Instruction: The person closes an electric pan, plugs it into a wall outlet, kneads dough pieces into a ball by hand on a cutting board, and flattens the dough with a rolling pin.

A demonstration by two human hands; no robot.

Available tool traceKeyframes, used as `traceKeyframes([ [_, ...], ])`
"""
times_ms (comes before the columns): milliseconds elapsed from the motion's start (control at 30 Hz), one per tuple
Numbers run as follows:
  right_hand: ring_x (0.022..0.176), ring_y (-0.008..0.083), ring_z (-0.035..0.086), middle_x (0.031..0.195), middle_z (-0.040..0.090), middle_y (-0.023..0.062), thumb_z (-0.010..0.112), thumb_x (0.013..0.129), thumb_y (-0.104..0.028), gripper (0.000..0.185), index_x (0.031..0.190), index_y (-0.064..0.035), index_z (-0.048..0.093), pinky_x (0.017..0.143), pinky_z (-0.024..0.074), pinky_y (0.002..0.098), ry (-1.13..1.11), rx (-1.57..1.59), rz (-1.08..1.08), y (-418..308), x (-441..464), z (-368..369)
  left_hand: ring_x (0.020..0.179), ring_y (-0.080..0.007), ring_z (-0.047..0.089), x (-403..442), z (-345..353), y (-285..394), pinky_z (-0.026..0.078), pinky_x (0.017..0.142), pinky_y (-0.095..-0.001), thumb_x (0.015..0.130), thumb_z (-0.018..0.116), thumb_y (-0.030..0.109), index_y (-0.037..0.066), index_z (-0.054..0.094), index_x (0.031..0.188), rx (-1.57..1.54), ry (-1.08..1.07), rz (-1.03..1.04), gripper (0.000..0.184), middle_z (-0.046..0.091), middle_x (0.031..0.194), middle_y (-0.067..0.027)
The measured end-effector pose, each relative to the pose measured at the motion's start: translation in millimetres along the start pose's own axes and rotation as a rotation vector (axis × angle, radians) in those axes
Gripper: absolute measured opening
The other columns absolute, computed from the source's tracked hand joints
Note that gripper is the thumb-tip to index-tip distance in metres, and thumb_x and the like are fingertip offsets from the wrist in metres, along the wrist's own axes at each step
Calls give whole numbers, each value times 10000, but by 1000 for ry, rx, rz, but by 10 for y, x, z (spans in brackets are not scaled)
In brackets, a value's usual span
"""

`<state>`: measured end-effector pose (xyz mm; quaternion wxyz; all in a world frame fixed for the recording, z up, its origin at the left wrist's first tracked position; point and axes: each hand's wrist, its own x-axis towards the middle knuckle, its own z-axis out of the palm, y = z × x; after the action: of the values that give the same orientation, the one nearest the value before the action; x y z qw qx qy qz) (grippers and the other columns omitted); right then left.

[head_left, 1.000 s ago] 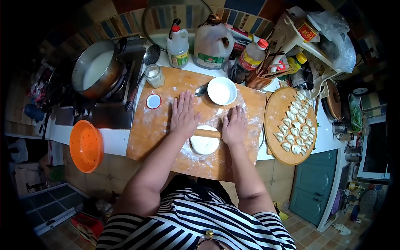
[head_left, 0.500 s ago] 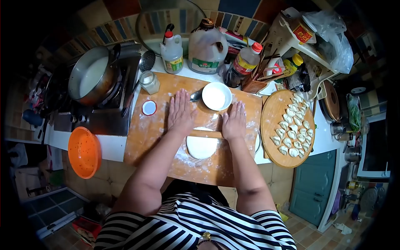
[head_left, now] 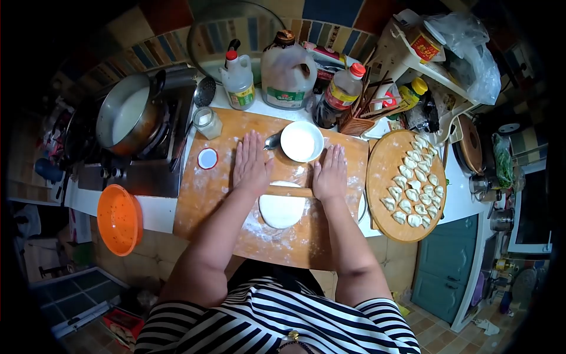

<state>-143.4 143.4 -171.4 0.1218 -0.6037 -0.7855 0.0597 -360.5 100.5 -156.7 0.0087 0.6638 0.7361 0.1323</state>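
A round white sheet of dough (head_left: 282,211) lies on the floured wooden board (head_left: 200,194). Across its upper part rests a wooden rolling pin (head_left: 290,191). My left hand (head_left: 252,165) lies flat over the pin's left end, fingers stretched forward. Over the right end is my right hand (head_left: 330,174), also flat with its fingers extended. The palms hide both ends of the pin. Beyond the hands stand a white bowl of flour (head_left: 302,141) and, partly hidden beside it, a dark spoon (head_left: 272,141).
Dumplings sit on a round board (head_left: 389,221) at the right. A glass jar (head_left: 207,123) and its lid (head_left: 207,158) are at the left. Further left are a pot (head_left: 127,115) on the stove and an orange basin (head_left: 119,219). Bottles (head_left: 288,71) line the back.
The view has shifted slightly, so the board and bowl appear lower and further left. The dough shows more below the pin than a second ago. Both hands remain flat on the pin's ends.
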Motion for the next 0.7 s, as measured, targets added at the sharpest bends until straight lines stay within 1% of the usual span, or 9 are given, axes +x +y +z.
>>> traceKeyframes([
  [67, 1489, 340, 203, 1578, 266, 231, 393, 1009, -382, 667, 1488, 72, 298, 1222, 131, 481, -38, 7, -38, -16, -85, 1, 1510, -330, 123, -239, -37, -3, 76, 1230, -448, 975, 492, 368, -68, 201, 1520, -22, -85, 16, 756, 170, 1612, -221],
  [167, 1469, 360, 250, 1555, 299, 252, 421, 1009, -368, 658, 1479, 78, 308, 1212, 159, 493, -183, 46, -204, -20, -1018, -298, 1510, -336, 123, -1063, -293, 69, 87, 1229, -450, 965, 510, 378, -70, 220, 1514, 12, -380, 110, 766, 177, 1609, -222],
  [233, 1456, 379, 275, 1543, 312, 266, 427, 1014, -356, 650, 1479, 81, 302, 1204, 176, 503, -234, 96, -250, 3, -1357, -395, 1506, -342, 140, -1474, -471, 125, 98, 1226, -450, 953, 526, 385, -70, 241, 1508, -57, -451, 111, 772, 193, 1604, -222],
  [300, 1456, 381, 276, 1545, 312, 264, 416, 1016, -365, 652, 1480, 79, 302, 1203, 172, 509, -284, 113, -214, -20, -1421, -430, 1506, -341, 144, -1307, -376, 107, 99, 1226, -448, 952, 530, 386, -70, 247, 1506, -68, -415, 109, 772, 197, 1603, -222],
  [367, 1470, 371, 245, 1566, 279, 249, 388, 1020, -374, 656, 1494, 66, 281, 1209, 161, 499, -283, -14, -142, -26, -943, -236, 1508, -329, 143, -922, -182, 32, 101, 1226, -441, 958, 519, 397, -67, 248, 1507, 0, -310, 148, 768, 198, 1605, -219],
  [433, 1486, 357, 205, 1585, 248, 232, 367, 1023, -387, 664, 1507, 54, 258, 1218, 141, 475, -126, -16, -62, -50, -331, -135, 1513, -312, 129, -358, -91, 28, 94, 1227, -434, 967, 499, 413, -61, 233, 1514, 55, -158, 88, 772, 171, 1614, -215],
  [533, 1490, 351, 189, 1584, 256, 224, 379, 1017, -403, 679, 1506, 53, 261, 1223, 127, 449, -30, -18, -31, -57, 49, -86, 1516, -305, 115, -141, 7, 29, 88, 1227, -431, 977, 478, 414, -61, 214, 1519, 66, -34, 28, 768, 142, 1623, -207],
  [600, 1486, 355, 204, 1580, 268, 220, 394, 1012, -408, 681, 1501, 52, 279, 1218, 144, 455, -66, 10, -81, -80, -205, -116, 1518, -304, 100, -448, -105, 54, 87, 1227, -430, 984, 472, 402, -55, 200, 1525, -3, -184, 25, 758, 122, 1628, -199],
  [700, 1453, 375, 282, 1563, 303, 226, 495, 967, -420, 718, 1487, 43, 318, 1191, 217, 491, -129, -30, -263, 49, -985, -185, 1517, -312, 105, -1106, -349, 152, 95, 1225, -432, 989, 467, 397, -51, 219, 1522, -6, -400, 105, 739, 127, 1627, -202],
])
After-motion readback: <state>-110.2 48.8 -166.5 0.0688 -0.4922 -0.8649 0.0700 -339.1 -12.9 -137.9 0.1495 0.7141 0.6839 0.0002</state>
